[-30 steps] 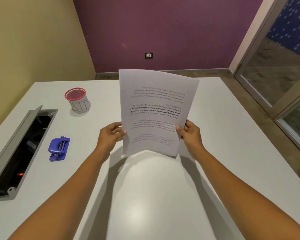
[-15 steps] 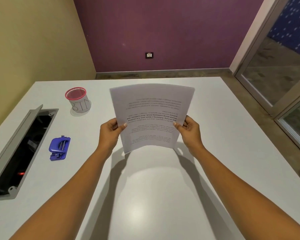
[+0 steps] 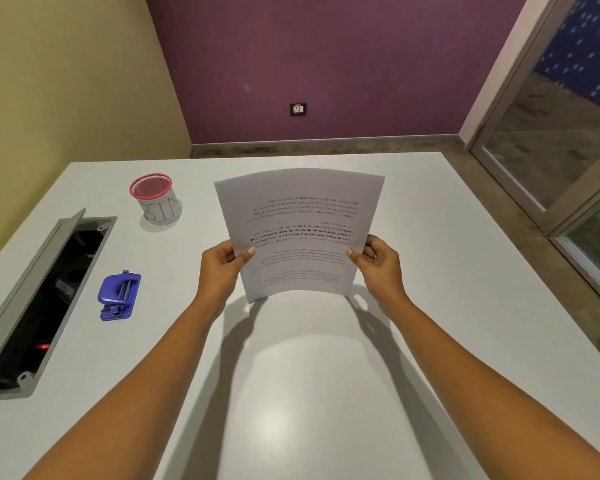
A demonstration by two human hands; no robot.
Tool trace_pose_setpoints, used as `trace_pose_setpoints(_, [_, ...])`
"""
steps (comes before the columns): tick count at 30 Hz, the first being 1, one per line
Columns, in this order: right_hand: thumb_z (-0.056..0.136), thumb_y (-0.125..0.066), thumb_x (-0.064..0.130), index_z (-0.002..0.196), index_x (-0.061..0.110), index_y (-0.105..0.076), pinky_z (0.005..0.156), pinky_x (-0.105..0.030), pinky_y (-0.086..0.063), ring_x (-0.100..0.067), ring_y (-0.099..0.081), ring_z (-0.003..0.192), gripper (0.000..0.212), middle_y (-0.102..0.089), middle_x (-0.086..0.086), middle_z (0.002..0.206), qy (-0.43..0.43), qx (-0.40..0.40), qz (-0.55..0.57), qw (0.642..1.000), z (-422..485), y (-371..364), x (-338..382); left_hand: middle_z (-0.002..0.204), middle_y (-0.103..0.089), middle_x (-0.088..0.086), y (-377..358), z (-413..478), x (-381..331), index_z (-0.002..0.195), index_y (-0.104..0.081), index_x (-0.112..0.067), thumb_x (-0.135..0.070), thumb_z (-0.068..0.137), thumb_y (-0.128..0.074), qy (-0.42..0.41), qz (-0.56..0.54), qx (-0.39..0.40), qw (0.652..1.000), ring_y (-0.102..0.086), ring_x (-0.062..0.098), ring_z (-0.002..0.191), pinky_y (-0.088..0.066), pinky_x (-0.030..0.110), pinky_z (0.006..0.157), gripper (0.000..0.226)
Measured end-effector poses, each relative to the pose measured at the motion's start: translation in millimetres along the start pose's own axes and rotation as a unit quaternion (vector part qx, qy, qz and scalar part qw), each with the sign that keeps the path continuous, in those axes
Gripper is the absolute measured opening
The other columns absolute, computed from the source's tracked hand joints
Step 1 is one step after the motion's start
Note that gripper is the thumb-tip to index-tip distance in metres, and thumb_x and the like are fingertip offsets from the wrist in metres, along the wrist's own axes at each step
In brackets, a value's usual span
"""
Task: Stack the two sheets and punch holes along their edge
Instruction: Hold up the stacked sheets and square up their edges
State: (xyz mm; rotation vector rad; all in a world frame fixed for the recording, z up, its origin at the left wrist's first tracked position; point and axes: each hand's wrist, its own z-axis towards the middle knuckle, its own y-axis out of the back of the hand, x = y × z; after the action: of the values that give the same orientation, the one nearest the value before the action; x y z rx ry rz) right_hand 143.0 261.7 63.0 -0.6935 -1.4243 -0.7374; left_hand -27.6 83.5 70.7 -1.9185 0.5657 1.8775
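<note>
Mesh cup (image 3: 156,200) (red rim), open cable hatch (image 3: 13,389)

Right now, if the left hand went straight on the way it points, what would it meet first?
The sheets: the left hand pinches their left edge, thumb aimed across the page. Past them, likely the right hand; depth is unclear.

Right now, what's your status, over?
Left hand, right hand pinch the paper by its sides. Paper held up, bowed. Hole punch apart on the table.
</note>
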Motion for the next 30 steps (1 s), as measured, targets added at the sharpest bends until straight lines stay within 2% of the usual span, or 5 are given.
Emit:
trace_pose_setpoints(10, [0.087, -0.059, 0.003, 0.094, 0.015, -0.063, 0.066, -0.005, -0.049, 0.008, -0.066, 0.076, 0.014, -0.068, 0.006, 0.093, 0.008, -0.023, 0.009, 1.000, 2, 0, 5, 0.088, -0.069, -0.010, 3, 1, -5, 0.096, -0.067, -0.018, -0.006, 0.085, -0.061, -0.003, -0.009, -0.004, 1.000, -0.067, -0.005, 0.073, -0.051, 0.009, 0.066, 0.018])
trace_pose_setpoints(16, [0.088, -0.057, 0.005, 0.104, 0.012, -0.063, 0.068, -0.007, -0.052, -0.006, -0.064, 0.085, 0.018, -0.066, 0.003, 0.098, -0.017, -0.010, -0.010, 1.000, -2, 0, -2, 0.105, -0.067, 0.003, 3, -6, 6, 0.109, -0.063, -0.014, -0.005, 0.087, -0.057, 0.022, 0.004, 0.017, 1.000, -0.065, 0.003, 0.082, -0.051, 0.015, 0.077, 0.025])
trace_pose_setpoints(21, [0.088, -0.057, 0.004, 0.097, 0.019, -0.063, 0.065, -0.006, -0.051, 0.008, -0.066, 0.076, 0.018, -0.067, 0.011, 0.093, -0.009, -0.022, 0.011, 1.000, -1, 2, 3, 0.102, -0.068, 0.000, 2, -3, -1, 0.106, -0.065, -0.016, -0.005, 0.088, -0.056, 0.008, 0.001, 0.007, 1.000, -0.065, 0.004, 0.083, -0.051, 0.017, 0.079, 0.023])
trace_pose_setpoints(27, [0.084, -0.063, 0.005, 0.108, 0.008, -0.063, 0.084, -0.025, -0.052, -0.013, -0.064, 0.091, 0.024, -0.066, -0.001, 0.103, -0.031, 0.001, -0.039, 0.999, -3, 6, -6, 0.091, -0.068, -0.004, 1, -8, 5, 0.106, -0.065, -0.009, -0.001, 0.086, -0.057, 0.022, 0.027, 0.018, 0.999, -0.063, 0.006, 0.082, -0.048, 0.005, 0.064, 0.022])
trace_pose_setpoints(30, [0.086, -0.060, 0.005, 0.107, 0.008, -0.065, 0.074, -0.013, -0.053, -0.006, -0.064, 0.084, 0.021, -0.067, 0.001, 0.098, -0.025, -0.011, -0.029, 0.999, -3, 5, -5, 0.090, -0.068, -0.006, -1, -9, 4, 0.106, -0.065, -0.010, -0.004, 0.087, -0.057, 0.019, 0.023, 0.010, 0.999, -0.065, -0.001, 0.077, -0.049, 0.006, 0.064, 0.022])
